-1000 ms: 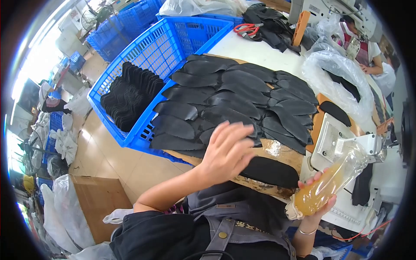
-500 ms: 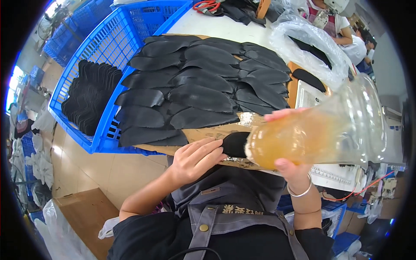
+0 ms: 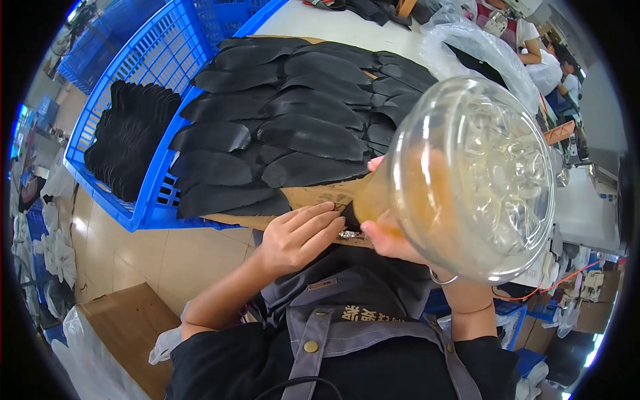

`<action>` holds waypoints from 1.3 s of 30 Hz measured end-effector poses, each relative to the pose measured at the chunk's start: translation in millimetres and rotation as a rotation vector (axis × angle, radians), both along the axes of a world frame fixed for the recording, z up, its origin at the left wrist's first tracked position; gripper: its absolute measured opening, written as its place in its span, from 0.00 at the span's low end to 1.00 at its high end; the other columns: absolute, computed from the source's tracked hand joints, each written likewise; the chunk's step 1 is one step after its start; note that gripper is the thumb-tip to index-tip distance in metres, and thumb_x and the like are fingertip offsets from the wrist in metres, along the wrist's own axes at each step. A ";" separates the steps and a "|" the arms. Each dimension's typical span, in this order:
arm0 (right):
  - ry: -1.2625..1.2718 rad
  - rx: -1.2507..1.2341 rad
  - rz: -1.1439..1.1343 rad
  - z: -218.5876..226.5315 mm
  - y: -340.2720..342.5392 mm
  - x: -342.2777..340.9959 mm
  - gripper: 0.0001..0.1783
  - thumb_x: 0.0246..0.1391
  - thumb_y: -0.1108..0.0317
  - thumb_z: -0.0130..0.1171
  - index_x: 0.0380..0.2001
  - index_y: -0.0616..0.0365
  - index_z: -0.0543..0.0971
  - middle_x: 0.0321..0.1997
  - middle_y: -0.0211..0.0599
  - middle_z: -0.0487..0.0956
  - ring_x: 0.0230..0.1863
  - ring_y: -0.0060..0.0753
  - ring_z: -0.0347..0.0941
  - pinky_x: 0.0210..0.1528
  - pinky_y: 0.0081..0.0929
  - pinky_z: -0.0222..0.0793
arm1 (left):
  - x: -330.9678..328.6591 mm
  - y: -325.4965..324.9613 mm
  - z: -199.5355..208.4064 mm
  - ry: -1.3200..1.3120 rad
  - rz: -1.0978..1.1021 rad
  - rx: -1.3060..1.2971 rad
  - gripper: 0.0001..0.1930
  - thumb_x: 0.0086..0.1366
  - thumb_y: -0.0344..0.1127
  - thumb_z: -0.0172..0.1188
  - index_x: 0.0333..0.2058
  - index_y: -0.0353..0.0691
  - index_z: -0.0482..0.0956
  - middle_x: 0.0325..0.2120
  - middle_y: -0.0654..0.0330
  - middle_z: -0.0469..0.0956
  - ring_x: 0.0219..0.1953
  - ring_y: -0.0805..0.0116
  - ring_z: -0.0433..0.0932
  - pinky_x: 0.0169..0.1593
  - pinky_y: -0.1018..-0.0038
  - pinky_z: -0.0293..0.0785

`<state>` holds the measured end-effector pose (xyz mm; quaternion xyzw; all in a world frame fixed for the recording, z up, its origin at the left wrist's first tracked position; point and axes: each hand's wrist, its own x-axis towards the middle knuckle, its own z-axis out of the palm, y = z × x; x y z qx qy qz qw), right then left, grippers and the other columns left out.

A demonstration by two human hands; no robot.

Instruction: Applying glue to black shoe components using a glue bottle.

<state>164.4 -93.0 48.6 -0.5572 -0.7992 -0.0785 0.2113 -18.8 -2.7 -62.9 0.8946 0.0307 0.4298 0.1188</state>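
Observation:
My right hand [image 3: 393, 243] is wrapped round a large clear plastic bottle [image 3: 473, 173] with amber, glue-like liquid inside. The bottle is tipped over, its broad ridged base toward me and its narrower end down at a small black piece [image 3: 351, 217]. The fingers of my left hand [image 3: 300, 233] are close together at that piece's left edge, holding it on a cardboard sheet [image 3: 313, 195]. Overlapping rows of black, leaf-shaped pieces [image 3: 313, 137] cover most of the sheet. Most of the small piece, and whether the bottle touches it, is hidden.
A blue plastic basket [image 3: 143, 67] at the left holds a stack of black pieces [image 3: 133, 140]. Behind the sheet is a white tabletop [image 3: 347, 27], with a clear plastic bag [image 3: 453, 40] at far right. A brown carton [image 3: 133, 333] stands lower left. Another person [image 3: 531, 50] sits beyond.
My right hand has brought the bottle left over the small black piece, and its base has swung toward me. My left hand stays at the piece. The whole view has shifted slightly.

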 end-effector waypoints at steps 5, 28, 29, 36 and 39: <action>0.330 -0.113 -0.263 -32.1 -38.9 35.8 0.37 0.38 0.67 0.66 0.52 0.65 0.63 0.44 0.46 0.72 0.48 0.38 0.70 0.51 0.34 0.67 | 0.8 -2.0 -4.8 0.019 0.037 -0.014 0.14 0.45 0.28 0.60 0.34 0.36 0.78 0.32 0.58 0.78 0.38 0.62 0.80 0.37 0.73 0.77; 0.745 0.084 -0.032 -43.2 -35.6 19.8 0.51 0.27 0.56 0.74 0.56 0.59 0.60 0.47 0.44 0.72 0.48 0.45 0.71 0.48 0.36 0.68 | -9.0 -0.2 -12.7 0.030 0.061 0.041 0.11 0.47 0.29 0.63 0.32 0.36 0.80 0.34 0.54 0.80 0.36 0.57 0.81 0.37 0.70 0.78; 0.722 0.059 -0.107 -43.6 -48.3 29.4 0.51 0.27 0.55 0.75 0.56 0.60 0.61 0.48 0.44 0.72 0.48 0.44 0.71 0.49 0.36 0.68 | -8.8 -6.0 -7.8 0.153 0.134 0.003 0.09 0.48 0.26 0.63 0.31 0.34 0.78 0.31 0.55 0.80 0.35 0.58 0.81 0.35 0.71 0.77; 0.883 0.242 -0.522 -52.4 -139.2 97.5 0.35 0.54 0.52 0.53 0.60 0.56 0.58 0.54 0.41 0.68 0.58 0.41 0.64 0.60 0.44 0.60 | 1.2 -10.6 28.4 0.220 0.091 -0.347 0.13 0.45 0.31 0.70 0.26 0.36 0.75 0.30 0.54 0.78 0.32 0.56 0.79 0.35 0.69 0.75; 1.447 0.469 -0.403 -68.3 -149.7 100.9 0.34 0.54 0.49 0.49 0.59 0.56 0.59 0.54 0.43 0.67 0.55 0.42 0.66 0.56 0.44 0.64 | 21.0 -14.6 53.4 0.147 0.048 -0.158 0.16 0.42 0.33 0.72 0.27 0.39 0.74 0.33 0.57 0.78 0.31 0.59 0.76 0.35 0.71 0.72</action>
